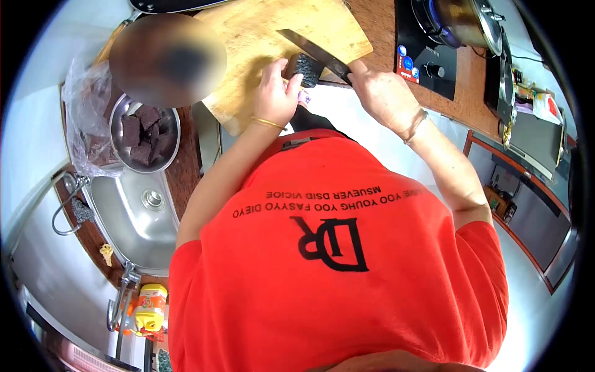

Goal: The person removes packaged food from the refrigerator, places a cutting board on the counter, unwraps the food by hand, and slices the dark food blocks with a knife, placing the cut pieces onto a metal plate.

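Observation:
On the wooden cutting board point(248, 37), near its front edge, sits a dark brown block point(307, 71) with a speckled, shiny top. My left hand point(277, 96) grips it from the left, fingers and thumb bent against its side. In my right hand point(384, 99) is a kitchen knife point(310, 48), held by the handle. Its blade points to the upper left and lies just above the block; whether the edge touches it I cannot tell. To the left, a steel bowl point(176, 146) holds several dark reddish-brown chunks point(142, 153) of similar look.
A clear plastic bag point(87, 118) lies left of the bowl, beside the steel sink point(145, 232). At the upper right, a pot point(462, 22) stands over a blue flame on the gas stove point(427, 74). A yellow bottle point(150, 308) is at lower left. A blurred patch hides part of the board.

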Motion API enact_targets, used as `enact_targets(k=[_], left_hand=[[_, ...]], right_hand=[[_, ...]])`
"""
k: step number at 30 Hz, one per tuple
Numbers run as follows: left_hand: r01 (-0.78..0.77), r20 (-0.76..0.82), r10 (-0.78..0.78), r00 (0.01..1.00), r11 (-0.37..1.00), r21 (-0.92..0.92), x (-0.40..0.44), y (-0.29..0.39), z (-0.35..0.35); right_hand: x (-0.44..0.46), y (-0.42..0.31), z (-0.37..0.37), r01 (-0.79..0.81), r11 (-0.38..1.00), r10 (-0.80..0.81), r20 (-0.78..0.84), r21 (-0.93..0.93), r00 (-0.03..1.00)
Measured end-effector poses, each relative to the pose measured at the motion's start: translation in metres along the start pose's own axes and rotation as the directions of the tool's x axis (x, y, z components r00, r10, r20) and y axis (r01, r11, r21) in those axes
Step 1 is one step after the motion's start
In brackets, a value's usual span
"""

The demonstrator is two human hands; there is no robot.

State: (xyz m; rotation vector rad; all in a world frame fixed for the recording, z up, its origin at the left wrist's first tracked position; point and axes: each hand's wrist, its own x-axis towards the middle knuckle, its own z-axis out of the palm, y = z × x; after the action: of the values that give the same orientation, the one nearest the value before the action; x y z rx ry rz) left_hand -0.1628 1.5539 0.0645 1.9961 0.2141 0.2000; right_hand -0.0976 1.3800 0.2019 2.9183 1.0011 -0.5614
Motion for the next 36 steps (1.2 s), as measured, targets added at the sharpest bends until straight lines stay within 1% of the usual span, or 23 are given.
enact_targets(k=[1, 2, 3, 4, 5, 6, 9, 11, 12, 15, 17, 21, 22, 23, 24, 26, 27, 28, 30, 32, 33, 34, 36], left_hand=[[0.053, 0.012, -0.053, 0.999, 0.998, -0.014, 0.003, 0.003, 0.003], [0.108, 0.025, -0.108, 0.994, 0.994, -0.027, 0.006, 0.004, 0.006], [-0.027, -0.010, 0.027, 1.000, 0.999, 0.019, 0.007, -0.002, 0.010], [-0.021, 0.000, 0.021, 1.000, 1.000, 0.020, 0.005, -0.007, 0.014], [-0.054, -0.033, 0.054, 0.998, 0.999, -0.001, 0.004, -0.012, 0.017], [-0.088, -0.068, 0.086, 0.994, 0.996, -0.023, 0.004, -0.013, 0.018], [-0.044, -0.050, 0.039, 0.998, 0.994, -0.100, 0.002, -0.011, 0.018], [-0.044, -0.047, 0.039, 0.998, 0.993, -0.109, 0.002, -0.008, 0.015], [-0.047, -0.044, 0.042, 0.998, 0.992, -0.116, 0.001, -0.007, 0.015], [-0.076, -0.047, 0.071, 0.996, 0.992, -0.104, 0.002, -0.010, 0.014], [-0.061, -0.046, 0.056, 0.997, 0.991, -0.121, 0.001, -0.010, 0.015], [-0.019, -0.048, 0.010, 0.999, 0.982, -0.187, 0.003, -0.005, 0.014], [-0.020, -0.046, 0.011, 0.999, 0.982, -0.189, 0.002, -0.001, 0.011], [0.002, -0.022, -0.004, 1.000, 0.995, -0.097, 0.001, 0.003, 0.006], [0.022, 0.000, -0.022, 1.000, 1.000, -0.004, 0.004, 0.010, 0.000], [-0.173, -0.130, 0.194, 0.972, 0.972, 0.158, 0.013, 0.011, -0.011], [-0.330, -0.212, 0.363, 0.907, 0.927, 0.176, 0.028, 0.009, -0.016], [-0.399, -0.215, 0.446, 0.869, 0.887, 0.230, 0.042, 0.011, -0.024], [-0.532, -0.159, 0.575, 0.802, 0.810, 0.247, 0.077, 0.018, -0.028], [-0.506, 0.023, 0.505, 0.863, 0.861, 0.055, 0.102, 0.021, -0.018], [-0.499, 0.079, 0.495, 0.865, 0.865, 0.047, 0.111, 0.024, -0.010], [-0.498, 0.084, 0.494, 0.866, 0.866, 0.044, 0.113, 0.024, -0.008], [-0.416, 0.201, 0.395, 0.896, 0.906, 0.074, 0.119, 0.023, -0.005]], right_hand=[[0.002, 0.001, 0.002, 0.041, 0.998, -0.041, 0.005, -0.050, 0.999], [0.005, 0.000, 0.001, 0.035, 0.998, -0.035, 0.012, -0.044, 0.999], [0.007, 0.000, -0.001, 0.043, 0.997, -0.041, 0.039, -0.058, 0.998], [0.008, 0.000, -0.001, 0.052, 0.996, -0.048, 0.067, -0.072, 0.997], [0.009, 0.004, 0.003, 0.104, 0.989, -0.105, 0.002, -0.108, 0.995], [0.011, 0.005, 0.003, 0.102, 0.989, -0.102, 0.005, -0.106, 0.995], [0.015, 0.008, 0.004, 0.110, 0.990, -0.107, 0.038, -0.090, 0.994], [0.018, 0.015, 0.010, 0.212, 0.972, -0.216, -0.031, -0.100, 0.976], [0.019, 0.014, 0.009, 0.214, 0.972, -0.217, -0.027, -0.101, 0.976], [0.025, 0.006, -0.001, 0.190, 0.978, -0.187, 0.040, -0.084, 0.982], [0.030, -0.001, -0.007, 0.136, 0.980, -0.111, 0.172, -0.143, 0.979], [0.041, -0.006, -0.011, 0.202, 0.972, -0.180, 0.174, -0.121, 0.968], [0.044, -0.008, -0.012, 0.200, 0.972, -0.167, 0.230, -0.125, 0.959], [0.047, -0.009, -0.013, 0.198, 0.972, -0.155, 0.283, -0.129, 0.947], [0.048, -0.011, -0.014, 0.196, 0.972, -0.153, 0.282, -0.131, 0.947], [0.048, -0.014, -0.015, 0.131, 0.983, -0.076, 0.368, -0.127, 0.927], [0.047, -0.013, -0.015, 0.128, 0.984, -0.073, 0.373, -0.125, 0.925], [0.045, -0.013, -0.015, 0.119, 0.988, -0.077, 0.352, -0.100, 0.933], [0.044, -0.012, -0.015, 0.103, 0.993, -0.083, 0.303, -0.051, 0.949], [0.044, -0.010, -0.008, 0.147, 0.985, -0.115, 0.290, -0.093, 0.950], [0.043, -0.009, -0.006, 0.187, 0.973, -0.144, 0.277, -0.135, 0.950], [0.043, -0.009, -0.007, 0.183, 0.974, -0.141, 0.279, -0.131, 0.950], [0.045, -0.009, -0.009, 0.159, 0.981, -0.120, 0.292, -0.112, 0.949]])
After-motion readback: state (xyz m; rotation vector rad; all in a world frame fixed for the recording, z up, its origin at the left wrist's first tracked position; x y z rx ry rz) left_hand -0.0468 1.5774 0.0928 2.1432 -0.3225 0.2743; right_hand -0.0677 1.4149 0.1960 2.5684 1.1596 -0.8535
